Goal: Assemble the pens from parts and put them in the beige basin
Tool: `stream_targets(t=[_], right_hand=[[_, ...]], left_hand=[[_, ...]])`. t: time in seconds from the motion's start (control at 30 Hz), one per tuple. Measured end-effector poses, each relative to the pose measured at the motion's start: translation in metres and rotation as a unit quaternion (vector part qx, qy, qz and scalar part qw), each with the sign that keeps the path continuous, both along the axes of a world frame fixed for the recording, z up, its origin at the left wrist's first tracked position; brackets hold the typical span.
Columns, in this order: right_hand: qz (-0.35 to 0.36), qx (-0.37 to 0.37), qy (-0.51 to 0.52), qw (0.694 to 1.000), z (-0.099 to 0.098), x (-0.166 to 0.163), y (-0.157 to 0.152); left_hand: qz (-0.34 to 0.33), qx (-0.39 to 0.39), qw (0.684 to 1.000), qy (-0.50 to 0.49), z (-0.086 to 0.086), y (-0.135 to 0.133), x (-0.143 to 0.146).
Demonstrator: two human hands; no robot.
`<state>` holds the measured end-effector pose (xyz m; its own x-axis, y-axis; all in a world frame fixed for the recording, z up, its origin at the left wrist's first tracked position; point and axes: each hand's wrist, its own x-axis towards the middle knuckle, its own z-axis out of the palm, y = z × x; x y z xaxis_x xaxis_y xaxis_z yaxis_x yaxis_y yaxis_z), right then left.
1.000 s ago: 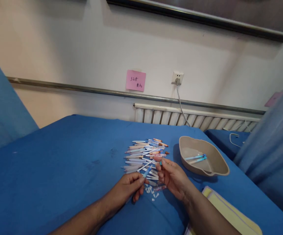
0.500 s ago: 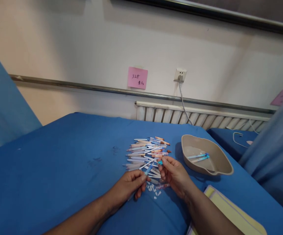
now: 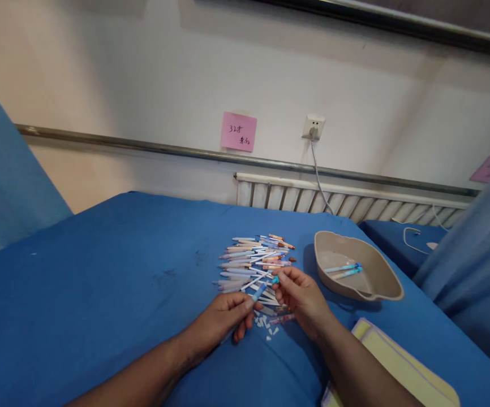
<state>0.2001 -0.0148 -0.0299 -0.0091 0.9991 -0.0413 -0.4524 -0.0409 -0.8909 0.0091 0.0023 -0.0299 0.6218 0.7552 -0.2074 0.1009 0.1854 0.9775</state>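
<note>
A heap of small pens (image 3: 251, 260) with blue, white and orange parts lies on the blue cloth (image 3: 100, 282). My left hand (image 3: 223, 322) is closed round a blue pen barrel (image 3: 258, 292) that sticks out toward the heap. My right hand (image 3: 302, 299) pinches a small teal cap (image 3: 275, 279) between thumb and fingertip, a short way right of the barrel's tip. Small white bits (image 3: 264, 325) lie on the cloth just below both hands.
A beige kidney-shaped dish (image 3: 376, 291) stands to the right with two blue pens (image 3: 342, 271) inside. A yellow-edged pad (image 3: 398, 362) lies at the lower right. A wall with a pink note (image 3: 239, 131), a socket (image 3: 313, 127) and a radiator (image 3: 355, 203) lies behind.
Both hands have stayed near the lower edge of the heap, still pinching the barrel and the cap. The view has shifted slightly.
</note>
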Motion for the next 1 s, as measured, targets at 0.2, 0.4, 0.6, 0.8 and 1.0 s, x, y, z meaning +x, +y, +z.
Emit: stream_targets(t=[0.2,0.4,0.6,0.8,1.0], right_hand=[[-0.041,0.053,-0.088,0.994,0.005,0.000,-0.001],[-0.059,0.090,-0.135,0.985,0.008,-0.002,-0.003],[-0.071,0.087,-0.152,0.982,0.011,-0.004,-0.005],[-0.091,0.123,-0.188,0.970,0.011,-0.002,-0.006],[-0.074,0.151,-0.261,0.951,0.007,0.002,-0.008]], left_hand=[[-0.005,0.008,1.000,0.008,0.006,-0.003,0.001],[-0.012,0.014,1.000,0.004,0.003,-0.003,0.000],[-0.015,0.004,1.000,0.007,0.001,-0.001,0.000],[-0.020,0.010,1.000,0.007,0.002,-0.002,-0.001],[-0.023,0.012,1.000,0.013,0.000,-0.001,-0.001]])
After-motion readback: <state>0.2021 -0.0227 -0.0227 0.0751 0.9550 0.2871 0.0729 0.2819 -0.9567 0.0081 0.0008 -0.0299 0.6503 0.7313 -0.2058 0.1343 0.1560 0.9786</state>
